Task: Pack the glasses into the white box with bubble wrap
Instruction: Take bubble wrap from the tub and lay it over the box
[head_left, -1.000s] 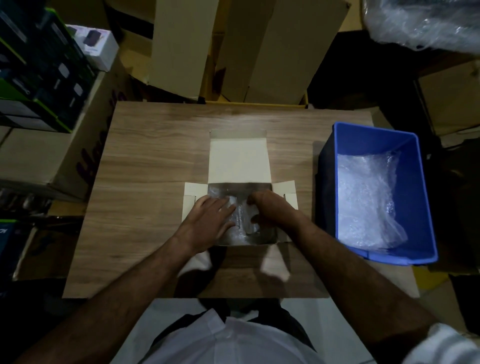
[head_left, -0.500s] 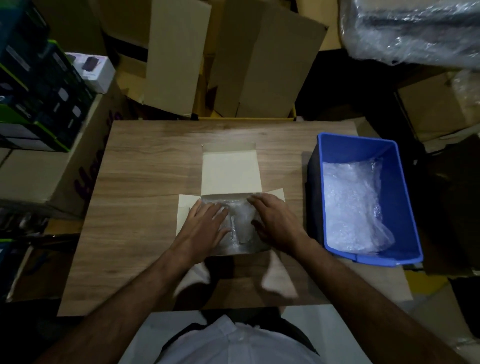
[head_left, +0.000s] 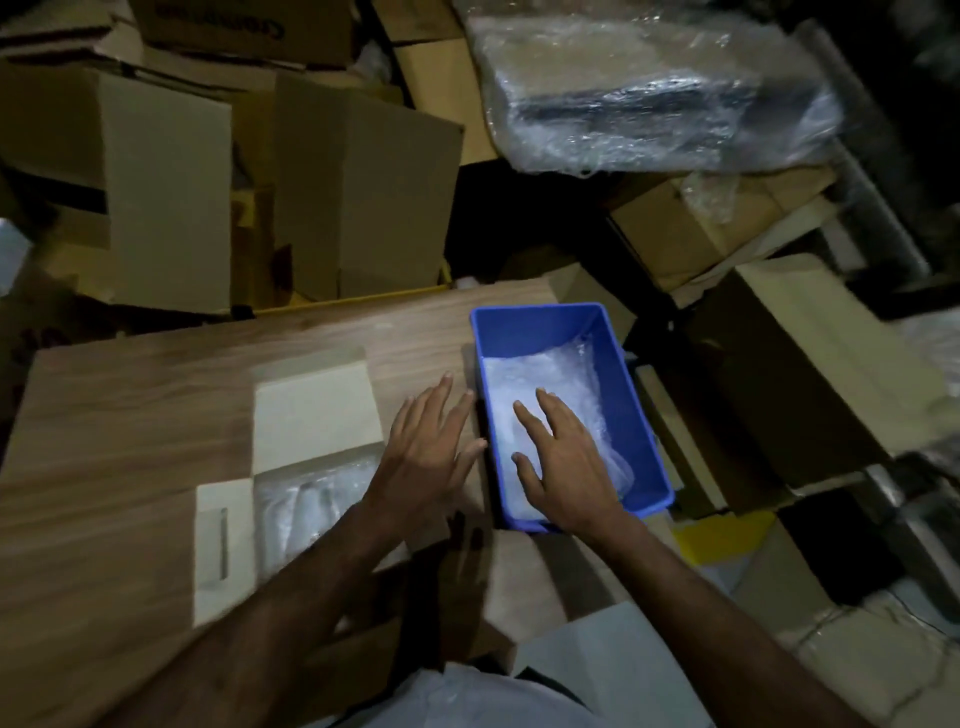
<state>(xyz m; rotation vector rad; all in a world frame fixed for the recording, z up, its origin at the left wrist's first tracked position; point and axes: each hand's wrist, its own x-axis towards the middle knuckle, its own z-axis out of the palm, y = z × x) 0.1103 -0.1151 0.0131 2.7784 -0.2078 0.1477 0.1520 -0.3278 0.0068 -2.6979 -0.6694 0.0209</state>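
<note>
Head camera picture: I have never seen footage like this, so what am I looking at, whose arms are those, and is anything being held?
No machine here: a person wears a camera on the head, looking down at their own arms. On the wooden table lies an open white box with bubble-wrapped contents inside. Beside it stands a blue bin holding bubble wrap. The left hand hovers open between box and bin. The right hand reaches into the bin, fingers spread over the wrap. Neither hand holds anything. Cardboard boxes surround the table.

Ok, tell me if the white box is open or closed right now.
Open. The white box has its lid flap laid back flat on the table, and bubble wrap shows inside.
</note>
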